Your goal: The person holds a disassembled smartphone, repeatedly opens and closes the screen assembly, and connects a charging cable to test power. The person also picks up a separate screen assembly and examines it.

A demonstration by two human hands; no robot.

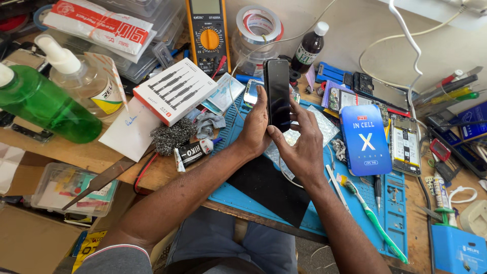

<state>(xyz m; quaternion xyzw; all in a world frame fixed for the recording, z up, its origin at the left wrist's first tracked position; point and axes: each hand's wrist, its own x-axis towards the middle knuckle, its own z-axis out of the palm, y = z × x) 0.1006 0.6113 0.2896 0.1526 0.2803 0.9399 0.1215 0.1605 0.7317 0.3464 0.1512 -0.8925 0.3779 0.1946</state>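
Phone (277, 94): upright, gripped between left hand (255, 124) and right hand (299, 144); could slip onto mat (390, 213) if grip loosens.

The phone's (277, 94) lower end is hidden behind the left hand (255, 126) and right hand (302, 142).

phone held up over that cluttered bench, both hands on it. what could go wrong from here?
1. The phone is held upright by the left hand and right hand at its lower part only; a slip could drop it onto the blue mat.
2. The opened phone and blue box lie close by the right hand; an elbow sweep might knock them.
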